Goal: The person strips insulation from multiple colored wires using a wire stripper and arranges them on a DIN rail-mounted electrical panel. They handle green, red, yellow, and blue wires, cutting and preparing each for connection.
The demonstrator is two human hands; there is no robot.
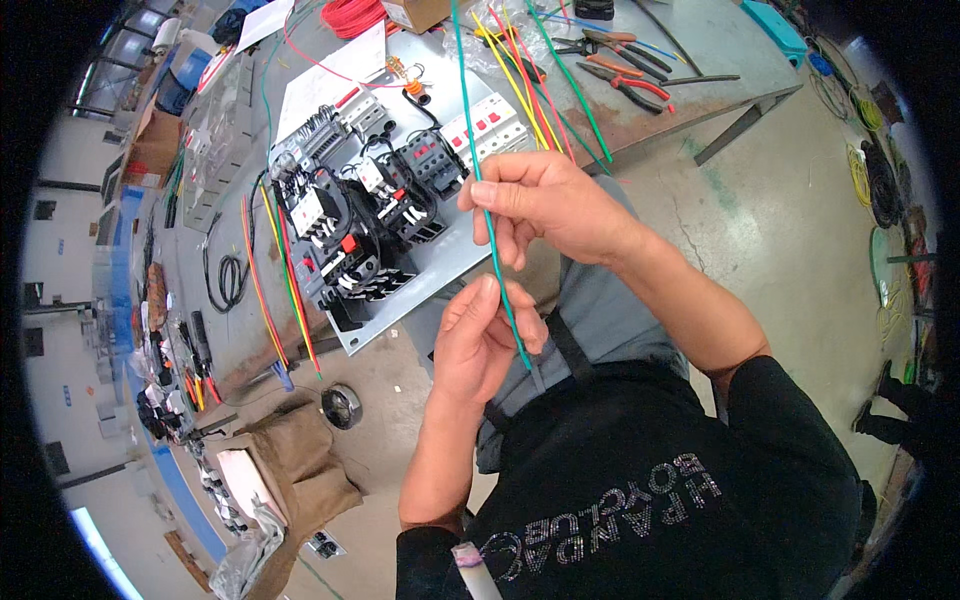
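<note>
The head view is showing two bare hands gripping one green wire. The right hand is pinching it narrowly between thumb and index finger, while its other fingers are curling loosely beneath. The left hand is also closing on the wire, thumb against fingers, lower down and slightly to the left of the right hand.

The wire's long axis is running nearly upright through both grips, bowing a little and leaning rightward as it descends. From the right hand, one length is stretching upward and out of the view, so its far end cannot be told; the other is dropping to the left hand. The short lower end is poking out just below the left hand's fingers, over the grey trousers, so the left hand is the nearer one to that end. A short span is lying bare between the hands.

Above and to the left of the right hand, a row of white breakers with red levers is sitting on a metal panel, and the wire is crossing in front of that row. Above the right hand, loose yellow and red wires are lying on the table; farther up and to the right, red-handled pliers are resting there.
</note>
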